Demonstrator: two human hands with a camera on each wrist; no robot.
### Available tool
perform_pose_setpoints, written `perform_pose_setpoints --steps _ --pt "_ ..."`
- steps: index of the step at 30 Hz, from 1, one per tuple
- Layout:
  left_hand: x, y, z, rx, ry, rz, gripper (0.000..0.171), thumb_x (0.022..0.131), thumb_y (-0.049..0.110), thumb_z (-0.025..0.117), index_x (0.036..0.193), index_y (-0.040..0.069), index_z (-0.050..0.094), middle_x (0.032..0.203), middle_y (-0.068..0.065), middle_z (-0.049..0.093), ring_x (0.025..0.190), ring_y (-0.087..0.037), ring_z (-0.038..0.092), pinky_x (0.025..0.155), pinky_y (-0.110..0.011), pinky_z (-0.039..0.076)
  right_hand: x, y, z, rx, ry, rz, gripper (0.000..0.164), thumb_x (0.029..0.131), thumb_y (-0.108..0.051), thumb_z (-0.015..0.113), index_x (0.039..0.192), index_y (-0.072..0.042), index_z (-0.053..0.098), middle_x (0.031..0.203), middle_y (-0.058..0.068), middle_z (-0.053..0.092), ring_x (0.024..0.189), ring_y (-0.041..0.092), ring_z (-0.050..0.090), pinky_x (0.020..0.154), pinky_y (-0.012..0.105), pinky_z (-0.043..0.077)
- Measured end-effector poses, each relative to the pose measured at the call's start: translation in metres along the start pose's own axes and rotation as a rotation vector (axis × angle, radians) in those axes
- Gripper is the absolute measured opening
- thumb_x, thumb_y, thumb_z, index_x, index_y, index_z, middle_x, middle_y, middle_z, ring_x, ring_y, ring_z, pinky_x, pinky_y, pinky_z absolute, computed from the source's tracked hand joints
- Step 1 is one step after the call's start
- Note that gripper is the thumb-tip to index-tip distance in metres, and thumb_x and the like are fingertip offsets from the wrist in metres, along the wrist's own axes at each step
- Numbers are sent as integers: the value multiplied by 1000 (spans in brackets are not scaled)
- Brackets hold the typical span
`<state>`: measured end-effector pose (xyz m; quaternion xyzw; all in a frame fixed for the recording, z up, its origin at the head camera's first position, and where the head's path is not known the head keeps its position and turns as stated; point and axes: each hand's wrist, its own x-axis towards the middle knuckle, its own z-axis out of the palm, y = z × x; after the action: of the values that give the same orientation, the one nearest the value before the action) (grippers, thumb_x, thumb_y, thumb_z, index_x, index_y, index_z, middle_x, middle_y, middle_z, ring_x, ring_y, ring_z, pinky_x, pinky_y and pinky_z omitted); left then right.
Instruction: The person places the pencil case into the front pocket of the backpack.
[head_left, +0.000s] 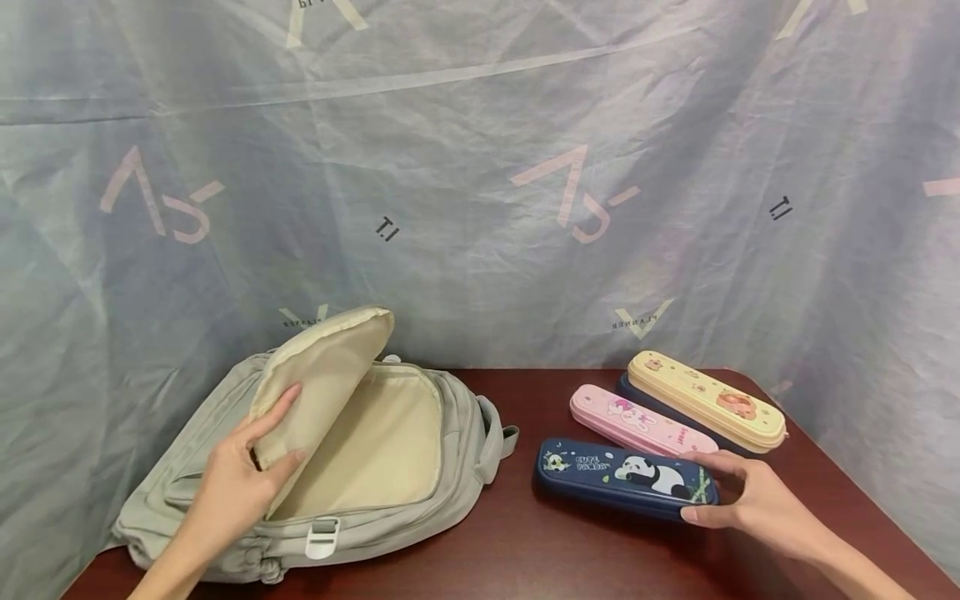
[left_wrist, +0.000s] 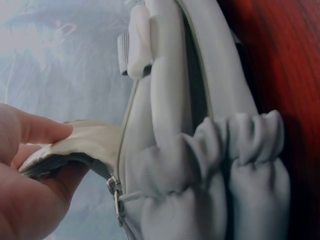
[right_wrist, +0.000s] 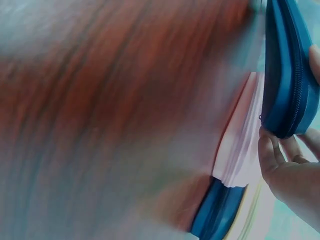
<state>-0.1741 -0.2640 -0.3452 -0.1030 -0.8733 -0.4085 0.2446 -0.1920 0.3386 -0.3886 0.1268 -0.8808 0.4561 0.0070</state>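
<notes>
Our left hand (head_left: 243, 462) pinches the flap (head_left: 326, 375), right hand (head_left: 753, 500) the panda case (head_left: 611, 477): apparently packing, likely needing a leftward carry next.

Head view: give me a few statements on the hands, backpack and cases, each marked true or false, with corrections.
1. The left hand holds up the flap of the backpack. True.
2. The right hand grips the panda case. True.
3. The backpack is closed. False: its flap is lifted, showing the cream lining.
4. The yellow case lies under another case. False: it lies on top of a navy one.
5. The pink case shows a rabbit. True.
</notes>
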Motion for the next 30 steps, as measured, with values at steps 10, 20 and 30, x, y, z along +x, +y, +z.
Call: perform_pose_setpoints --steps 10,20,30 --pt "-1 2 -2 -29 42 35 82 90 -1 79 160 30 49 162 -16 42 149 -22 33 102 0 25 8 -17 -2 6 17 -17 74 84 -12 89 147 8 55 127 20 62 96 16 67 75 28 61" --pt "-2 2 -5 -38 50 34 83 92 -1 78 161 31 46 163 -9 41 148 -19 35 99 0 30 19 -41 4 -63 52 -35 71 84 -20 90 146 -1 61 131 16 61 104 9 63 86 21 56" --pt "-3 2 -6 -71 59 48 85 92 -6 76 162 29 44 165 -10 39 146 -2 33 101 -1 31 37 -64 19 -57 42 -36 72 83 -28 91 147 -8 63 140 15 57 121 27 52 104 49 53"
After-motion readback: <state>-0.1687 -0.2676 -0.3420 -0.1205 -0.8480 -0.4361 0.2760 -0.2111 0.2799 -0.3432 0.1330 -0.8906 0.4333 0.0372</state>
